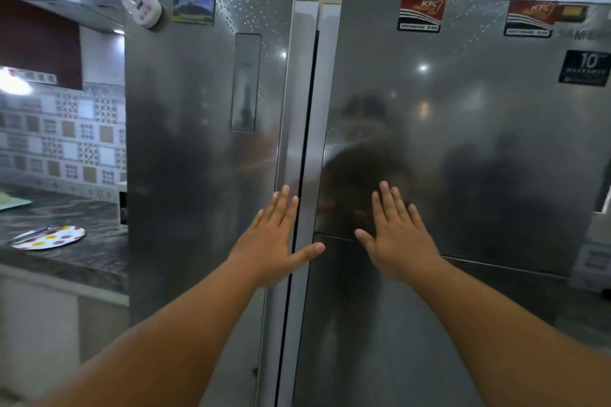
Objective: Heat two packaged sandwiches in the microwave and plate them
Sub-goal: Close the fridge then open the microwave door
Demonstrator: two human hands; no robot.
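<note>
A tall steel fridge fills the view, with a left door (205, 149) and a right door (463, 149), both closed. My left hand (274, 241) is spread flat near the left door's inner edge, its thumb reaching across the gap between the doors. My right hand (396, 235) is spread flat against the right door, over the seam between its upper and lower panels. Both hands are empty. A white plate with coloured dots (49, 237) lies on the dark counter (82, 261) to the left. No sandwiches or microwave are in view.
Magnets and stickers sit on the upper fridge doors. A patterned tile wall (62, 139) and a range hood (76, 6) are at the left. Something thin lies across the plate. A white object (595, 261) stands at the right edge.
</note>
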